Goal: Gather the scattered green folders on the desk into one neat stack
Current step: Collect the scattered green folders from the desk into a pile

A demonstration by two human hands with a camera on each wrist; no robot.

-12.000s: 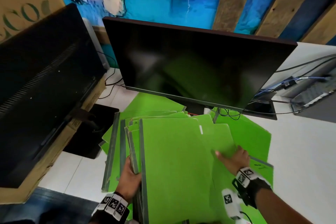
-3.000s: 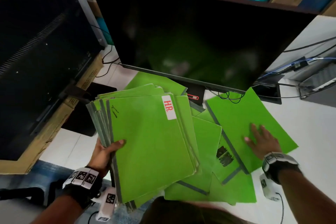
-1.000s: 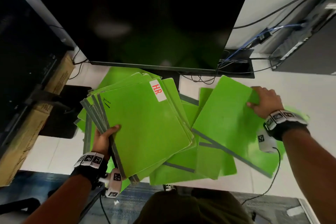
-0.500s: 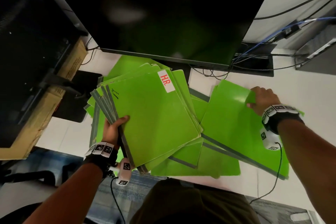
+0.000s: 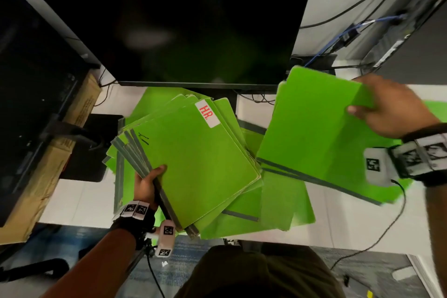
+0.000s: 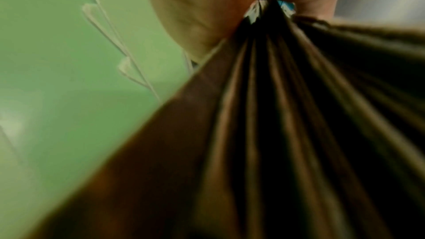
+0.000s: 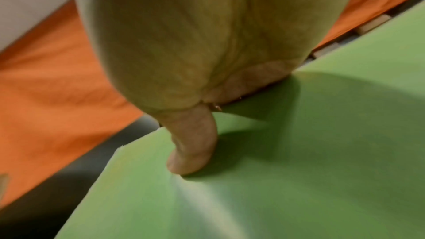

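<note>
My left hand [image 5: 147, 184] grips a fanned bundle of green folders [image 5: 193, 164] by their grey spines, thumb on top of the cover bearing the white "HR." label [image 5: 207, 113], the bundle held over the near edge of the white desk [image 5: 79, 201]. My right hand [image 5: 391, 106] pinches the far right corner of a single green folder [image 5: 312, 128], thumb pressed on its upper face and bending it, the folder raised and tilted to the right of the bundle. Loose green folders [image 5: 278, 203] lie overlapped on the desk beneath both, in front of the dark monitor [image 5: 169, 19].
</note>
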